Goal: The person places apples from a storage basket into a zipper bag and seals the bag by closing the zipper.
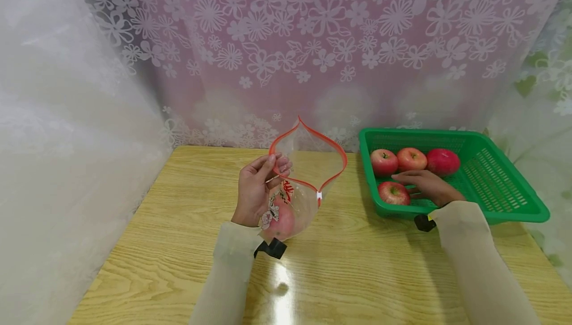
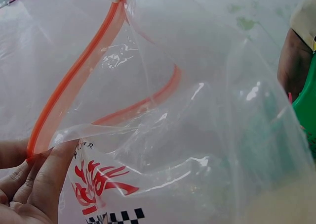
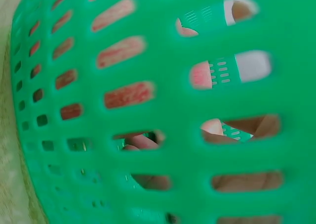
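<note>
My left hand [image 1: 256, 186] pinches the red-orange zip edge of a clear plastic zip bag [image 1: 308, 211], its mouth spread wide. A white slider [image 1: 319, 195] sits at the near corner of the mouth. Low in the bag lies a pinkish-red apple [image 1: 281, 220], seen through the plastic. Red lettering [image 2: 101, 184] shows on the bag in the left wrist view. My right hand [image 1: 426, 186] reaches into a green basket [image 1: 505, 181], fingers extended around the right and far side of a red apple [image 1: 393, 193]. Through the basket's slots, the right wrist view shows only parts of the fingers [image 3: 143, 142].
Behind the right hand, two apples [image 1: 384, 162] [image 1: 411, 159] and a darker red fruit [image 1: 443, 162] line the basket's far side. The basket stands on the right of a wooden table [image 1: 178, 245]. A flowered curtain [image 1: 286, 42] hangs behind the table.
</note>
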`<state>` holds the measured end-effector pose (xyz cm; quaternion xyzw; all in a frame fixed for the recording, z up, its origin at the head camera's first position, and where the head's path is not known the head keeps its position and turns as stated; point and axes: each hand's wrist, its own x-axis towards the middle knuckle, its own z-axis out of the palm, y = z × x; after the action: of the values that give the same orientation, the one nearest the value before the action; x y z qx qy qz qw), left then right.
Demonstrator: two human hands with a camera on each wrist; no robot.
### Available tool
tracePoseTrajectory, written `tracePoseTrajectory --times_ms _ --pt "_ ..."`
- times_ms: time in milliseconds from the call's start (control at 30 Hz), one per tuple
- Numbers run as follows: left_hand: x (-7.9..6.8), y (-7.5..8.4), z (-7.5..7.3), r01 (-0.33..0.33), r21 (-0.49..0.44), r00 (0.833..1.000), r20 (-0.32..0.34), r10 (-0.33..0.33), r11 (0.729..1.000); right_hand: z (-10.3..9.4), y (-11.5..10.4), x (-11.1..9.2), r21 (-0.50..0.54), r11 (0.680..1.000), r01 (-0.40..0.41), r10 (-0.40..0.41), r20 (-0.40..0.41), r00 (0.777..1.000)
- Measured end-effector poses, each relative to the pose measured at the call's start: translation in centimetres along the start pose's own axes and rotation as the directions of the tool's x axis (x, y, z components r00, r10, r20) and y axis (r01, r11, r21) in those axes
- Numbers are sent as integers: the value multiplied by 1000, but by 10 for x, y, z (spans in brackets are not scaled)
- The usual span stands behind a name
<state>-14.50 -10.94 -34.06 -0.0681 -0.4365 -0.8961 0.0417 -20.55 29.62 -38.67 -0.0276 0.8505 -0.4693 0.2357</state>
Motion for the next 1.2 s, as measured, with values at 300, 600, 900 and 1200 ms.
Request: tracePoseTrajectory --times_ms 300,600,900,1200 --pt "0 -1 0 2 3 1000 3 -2 1000 1 1 3 -3 1000 -31 31 31 999" --pt "0 -2 0 -3 16 1000 5 3 1000 2 0 3 -38 995 -94 97 69 993" --pt "0 -1 1 -3 6 1000 3 3 1000 3 1 2 -71 993 -93 100 93 991" --pt "1 0 0 0 16 1000 -3 0 1000 3 0 2 -93 993 -79 88 104 991"
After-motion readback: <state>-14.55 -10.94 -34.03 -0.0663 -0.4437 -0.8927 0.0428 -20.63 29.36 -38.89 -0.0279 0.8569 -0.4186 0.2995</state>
